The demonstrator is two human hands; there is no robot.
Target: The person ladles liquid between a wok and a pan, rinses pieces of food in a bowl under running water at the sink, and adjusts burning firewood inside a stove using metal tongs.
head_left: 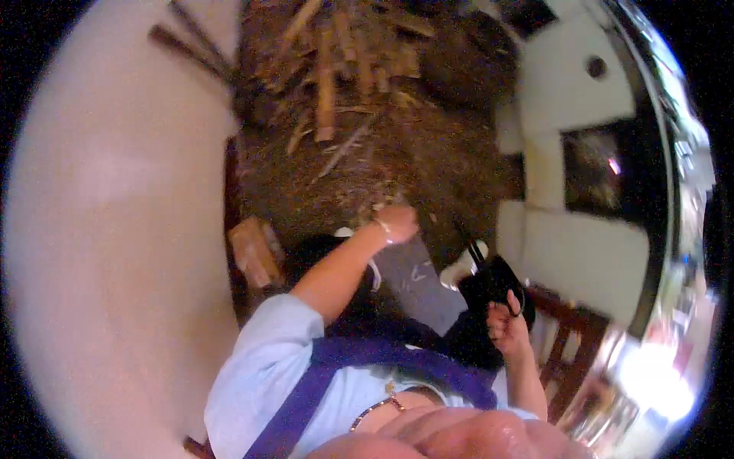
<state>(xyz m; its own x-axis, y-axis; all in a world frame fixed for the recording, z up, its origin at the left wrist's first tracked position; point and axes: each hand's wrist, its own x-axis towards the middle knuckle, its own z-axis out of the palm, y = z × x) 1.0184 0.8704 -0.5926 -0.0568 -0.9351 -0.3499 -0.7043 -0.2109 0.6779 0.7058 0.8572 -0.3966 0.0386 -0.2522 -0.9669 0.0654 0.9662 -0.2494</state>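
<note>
My left hand [397,225], with a bracelet at the wrist, is curled at the far end of a grey board [419,277] with white marks. Small pale chips lie just beyond it. Whatever the fingers may hold is hidden. On the right, my right hand [506,323] is closed around part of a black object [493,284], one finger lying along a dark loop. Two thin dark bars stick up from this object; its exact kind is unclear. Beside it shows a white shoe [460,268].
Long wood pieces [326,84] and scraps cover the brown ground ahead. A block [257,251] sits by the pale wall [130,199] on the left. To the right are a dark wooden frame [569,325] and white panels [577,84] with dark gaps.
</note>
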